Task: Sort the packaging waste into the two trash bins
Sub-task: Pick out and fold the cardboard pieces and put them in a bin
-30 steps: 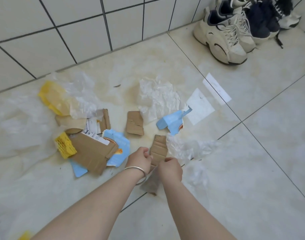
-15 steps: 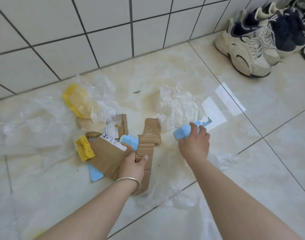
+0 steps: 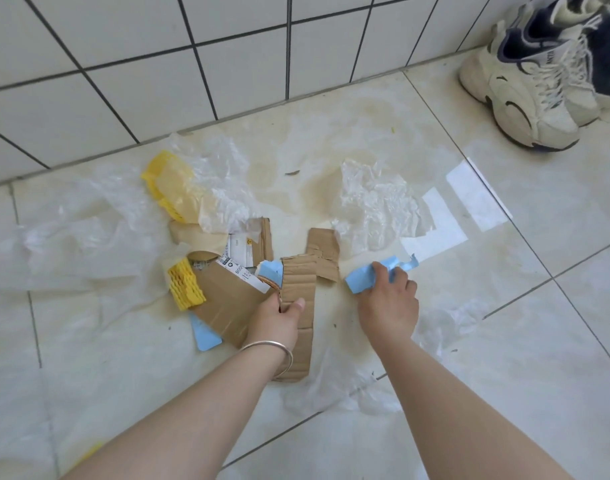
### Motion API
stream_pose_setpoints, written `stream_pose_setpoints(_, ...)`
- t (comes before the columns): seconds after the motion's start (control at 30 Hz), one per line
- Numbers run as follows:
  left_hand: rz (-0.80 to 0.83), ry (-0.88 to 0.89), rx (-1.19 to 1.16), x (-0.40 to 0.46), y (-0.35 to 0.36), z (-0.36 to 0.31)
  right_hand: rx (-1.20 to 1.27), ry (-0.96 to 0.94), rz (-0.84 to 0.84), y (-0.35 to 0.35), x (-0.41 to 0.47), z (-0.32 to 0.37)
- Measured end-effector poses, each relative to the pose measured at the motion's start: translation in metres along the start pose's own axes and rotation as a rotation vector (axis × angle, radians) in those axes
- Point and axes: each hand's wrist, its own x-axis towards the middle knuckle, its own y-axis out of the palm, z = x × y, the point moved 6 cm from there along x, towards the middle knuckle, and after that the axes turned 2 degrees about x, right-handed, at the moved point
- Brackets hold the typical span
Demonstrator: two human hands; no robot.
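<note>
Left hand pinches a cardboard strip at six o'clock of the litter; right hand, fingers curled, grips blue paper at three o'clock. Plastic wrap, yellow padding lie unsorted. No bins visible; early going, I'd judge.

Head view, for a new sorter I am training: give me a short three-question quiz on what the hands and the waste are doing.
1. True or false: the left hand grips a cardboard strip.
2. The right hand holds: A) clear plastic film, B) a blue scrap, C) a shoe.
3. Fill in: the yellow foam piece lies to the ____ of the left hand.

Key: 1 true; 2 B; 3 left.
</note>
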Motion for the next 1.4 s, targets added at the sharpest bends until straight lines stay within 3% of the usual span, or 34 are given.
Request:
stream_pose_setpoints(0.17,-0.047,0.013,-0.027,-0.004,-0.009,0.001,0.178,-0.016,-0.05,-0.014,-0.018,0.004)
stream_pose_setpoints(0.27,-0.177,-0.005,-0.152,-0.002,-0.026,0.006,0.106,-0.086,-0.113,-0.044,-0.025,0.02)
stream_pose_setpoints(0.33,-0.263,-0.05,-0.247,-0.002,-0.04,0.01,0.212,-0.155,-0.104,-0.061,-0.03,0.038)
stream_pose_setpoints(0.47,-0.446,-0.213,-0.293,0.009,-0.069,0.029,0.719,0.031,0.295,-0.046,-0.008,0.069)
stream_pose_setpoints(0.57,-0.534,-0.389,-0.177,0.025,-0.084,0.048,0.688,0.17,0.454,-0.018,0.017,0.081)
stream_pose_setpoints(0.67,-0.496,-0.502,-0.061,0.037,-0.09,0.057,0.357,0.186,0.4,-0.002,0.029,0.086)
stream_pose_setpoints(0.8,-0.442,-0.42,-0.027,0.052,-0.091,0.057,0.27,0.226,0.273,0.001,0.021,0.094)
stream_pose_setpoints(1.07,-0.539,-0.266,-0.234,0.031,-0.101,0.049,0.693,0.083,0.216,-0.012,0.003,0.101)
stream_pose_setpoints(1.23,-0.526,-0.126,-0.289,0.0,-0.119,0.026,0.816,-0.066,0.225,-0.063,-0.017,0.101)
stream_pose_setpoints(1.4,-0.437,0.099,-0.218,-0.042,-0.139,0.001,0.785,-0.181,0.08,-0.137,-0.04,0.105)
